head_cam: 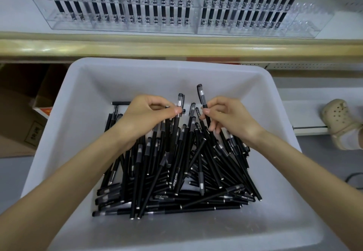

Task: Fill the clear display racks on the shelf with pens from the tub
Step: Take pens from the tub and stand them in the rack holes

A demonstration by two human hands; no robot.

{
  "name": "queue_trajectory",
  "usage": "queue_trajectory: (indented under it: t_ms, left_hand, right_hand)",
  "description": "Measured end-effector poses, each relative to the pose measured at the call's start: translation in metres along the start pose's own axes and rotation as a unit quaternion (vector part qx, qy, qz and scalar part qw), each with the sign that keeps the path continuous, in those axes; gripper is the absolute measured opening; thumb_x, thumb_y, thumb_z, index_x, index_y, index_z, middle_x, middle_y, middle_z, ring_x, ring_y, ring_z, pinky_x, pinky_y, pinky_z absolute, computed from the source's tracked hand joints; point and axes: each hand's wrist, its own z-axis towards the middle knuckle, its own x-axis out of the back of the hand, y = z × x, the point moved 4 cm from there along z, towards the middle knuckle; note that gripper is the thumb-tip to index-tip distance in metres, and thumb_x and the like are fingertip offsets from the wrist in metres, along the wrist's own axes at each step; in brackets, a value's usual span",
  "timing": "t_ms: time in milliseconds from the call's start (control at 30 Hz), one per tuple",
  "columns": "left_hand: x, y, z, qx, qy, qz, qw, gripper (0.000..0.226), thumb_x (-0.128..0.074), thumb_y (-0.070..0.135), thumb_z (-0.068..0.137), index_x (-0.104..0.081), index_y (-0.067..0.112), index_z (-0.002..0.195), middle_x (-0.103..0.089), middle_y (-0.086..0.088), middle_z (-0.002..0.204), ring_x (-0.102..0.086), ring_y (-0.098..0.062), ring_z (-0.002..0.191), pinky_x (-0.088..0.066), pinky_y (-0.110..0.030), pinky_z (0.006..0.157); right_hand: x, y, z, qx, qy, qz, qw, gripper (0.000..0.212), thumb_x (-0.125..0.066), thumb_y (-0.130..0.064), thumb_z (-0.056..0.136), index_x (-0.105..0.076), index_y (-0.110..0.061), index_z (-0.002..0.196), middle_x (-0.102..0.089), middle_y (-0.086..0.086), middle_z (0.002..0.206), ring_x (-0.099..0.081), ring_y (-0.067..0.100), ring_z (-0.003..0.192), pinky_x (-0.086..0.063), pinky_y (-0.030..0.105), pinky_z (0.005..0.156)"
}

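Fingers (177,111) of left hand (145,113) and right hand (231,118) each pinch a pen (180,102); racks (121,24) look nearly full, right-end slots (307,8) empty.

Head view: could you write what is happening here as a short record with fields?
place: white tub of black pens, below a shelf
left hand: pinches a pen above the pile
right hand: pinches a second pen, held nearly upright
racks: two clear ones side by side on the shelf, mostly filled with pens
free slots: at the far right end of the right rack
also: a beige shoe at the right edge
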Motion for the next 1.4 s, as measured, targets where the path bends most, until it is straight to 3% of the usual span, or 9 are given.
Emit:
queue_trajectory:
  t_ms: [167,267,367,533,800,933,1133,1267,1400]
  left_hand:
    - [0.003,0.006,0.004,-0.013,0.015,-0.01,1.0,0.006,-0.071,0.026,0.081,-0.071,0.019,0.079,-0.075,0.009,0.085,-0.067,0.0,0.091,-0.043,-0.018,0.088]
    - [0.007,0.018,0.011,-0.037,0.029,0.012,0.999,0.005,-0.071,0.026,0.082,-0.072,0.021,0.081,-0.073,0.012,0.084,-0.065,0.003,0.085,-0.043,-0.012,0.08]
    - [0.008,0.033,0.017,-0.064,0.028,0.026,0.997,0.004,-0.068,0.026,0.084,-0.069,0.022,0.084,-0.071,0.011,0.086,-0.062,0.007,0.074,-0.043,-0.007,0.069]
    - [-0.005,0.053,0.02,-0.061,-0.03,0.001,0.998,0.007,-0.057,0.021,0.093,-0.058,0.015,0.091,-0.075,0.001,0.089,-0.046,-0.005,0.044,-0.04,-0.016,0.045]
    - [-0.036,0.085,0.033,-0.077,-0.074,-0.04,0.993,0.015,-0.068,0.012,0.083,-0.061,0.015,0.096,-0.075,-0.004,0.082,-0.06,-0.007,0.053,-0.052,-0.018,0.055]
    - [-0.049,0.106,0.043,-0.106,-0.066,-0.023,0.992,0.016,-0.075,0.014,0.076,-0.063,0.017,0.086,-0.071,0.004,0.068,-0.061,-0.002,0.059,-0.048,-0.015,0.054]
    - [-0.069,0.145,0.062,-0.159,-0.008,-0.034,0.987,0.013,-0.076,0.02,0.076,-0.069,0.019,0.086,-0.072,0.01,0.076,-0.062,0.009,0.066,-0.042,-0.003,0.057]
    - [-0.085,0.165,0.071,-0.17,-0.02,-0.04,0.985,0.011,-0.076,0.017,0.076,-0.069,0.023,0.082,-0.072,0.017,0.077,-0.064,0.009,0.071,-0.041,-0.012,0.068]
    - [-0.101,0.178,0.082,-0.169,-0.041,-0.034,0.984,0.013,-0.078,0.016,0.073,-0.071,0.023,0.083,-0.072,0.018,0.08,-0.064,0.01,0.073,-0.04,-0.018,0.073]
  right_hand:
    - [0.002,-0.005,-0.003,0.028,-0.036,0.051,0.998,0.016,-0.055,-0.008,0.094,-0.058,0.001,0.107,-0.07,0.015,0.086,-0.064,0.017,0.056,-0.051,0.022,0.05]
    - [0.005,-0.006,-0.002,0.019,-0.041,0.082,0.996,0.018,-0.054,-0.008,0.095,-0.057,0.004,0.108,-0.07,0.01,0.083,-0.065,0.018,0.058,-0.051,0.022,0.051]
    - [0.009,-0.009,-0.004,0.019,-0.037,0.104,0.994,0.013,-0.055,-0.014,0.094,-0.06,-0.002,0.095,-0.07,0.011,0.086,-0.065,0.019,0.059,-0.051,0.022,0.052]
    - [0.019,-0.023,-0.006,0.056,-0.016,0.104,0.993,0.028,-0.055,-0.024,0.09,-0.061,0.003,0.09,-0.068,0.008,0.076,-0.062,0.016,0.052,-0.048,0.02,0.047]
    - [0.062,-0.055,-0.001,0.126,0.067,0.052,0.988,0.039,-0.065,-0.029,0.079,-0.07,0.008,0.091,-0.059,-0.001,0.053,-0.048,0.012,0.045,-0.041,0.018,0.047]
    - [0.089,-0.073,0.001,0.149,0.09,0.079,0.982,0.024,-0.071,-0.016,0.076,-0.064,0.0,0.092,-0.066,0.004,0.063,-0.05,0.01,0.042,-0.04,0.019,0.04]
    - [0.132,-0.094,0.004,0.162,0.134,0.042,0.977,0.017,-0.072,-0.014,0.08,-0.061,-0.003,0.087,-0.068,0.004,0.064,-0.055,0.007,0.049,-0.039,0.015,0.045]
    - [0.172,-0.104,0.011,0.165,0.154,0.023,0.974,0.015,-0.068,-0.02,0.084,-0.064,-0.007,0.089,-0.075,0.006,0.08,-0.065,0.011,0.069,-0.049,0.019,0.056]
    - [0.223,-0.118,0.023,0.173,0.198,0.04,0.964,0.02,-0.066,-0.015,0.086,-0.064,0.001,0.097,-0.075,0.009,0.087,-0.07,0.018,0.075,-0.056,0.026,0.067]
